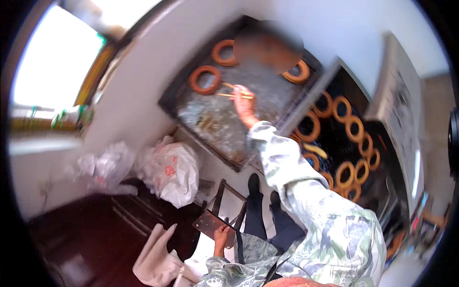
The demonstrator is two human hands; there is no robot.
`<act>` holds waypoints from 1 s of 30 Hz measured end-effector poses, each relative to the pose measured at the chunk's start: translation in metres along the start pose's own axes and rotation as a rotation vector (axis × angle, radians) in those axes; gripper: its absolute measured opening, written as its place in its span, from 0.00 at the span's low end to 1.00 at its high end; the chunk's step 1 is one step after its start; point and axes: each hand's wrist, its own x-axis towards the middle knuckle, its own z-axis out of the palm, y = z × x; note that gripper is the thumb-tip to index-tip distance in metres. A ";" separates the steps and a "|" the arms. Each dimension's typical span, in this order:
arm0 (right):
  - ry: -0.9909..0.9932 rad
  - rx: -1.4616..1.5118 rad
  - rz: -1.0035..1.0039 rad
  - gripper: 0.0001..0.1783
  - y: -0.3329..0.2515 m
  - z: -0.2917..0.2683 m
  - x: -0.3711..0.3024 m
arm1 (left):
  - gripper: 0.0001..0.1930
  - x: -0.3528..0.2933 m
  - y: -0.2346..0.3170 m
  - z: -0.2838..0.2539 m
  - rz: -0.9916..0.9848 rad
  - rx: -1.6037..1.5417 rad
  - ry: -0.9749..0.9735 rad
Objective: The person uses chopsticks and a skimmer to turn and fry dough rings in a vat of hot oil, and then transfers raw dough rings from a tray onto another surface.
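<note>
My right hand (245,105) is closed on a pair of light wooden chopsticks (224,95) and reaches over a dark metal tray (210,125). The chopstick tips are spread at the side of a browned fried dough ring (194,81) at the tray's left; whether they touch it is hard to tell. Behind it lies another dough ring (216,54), and a further dough ring (302,71) is at the tray's right. A blurred patch hides part of the tray's far end. Lower down, my left hand (221,235) has its fingers bent over the edge of a brown wooden stool (205,225).
Right of the tray is a dark oil-filled fryer (330,138) with several dough rings (362,130) and a pale dough strip (315,150). A raised panel (399,110) edges it. White plastic bags (174,172) lie left, above a dark glossy table (95,229).
</note>
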 end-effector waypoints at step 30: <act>1.052 0.724 0.065 0.18 -0.120 -0.684 -0.535 | 0.33 -0.182 -0.036 0.625 0.999 1.199 -0.931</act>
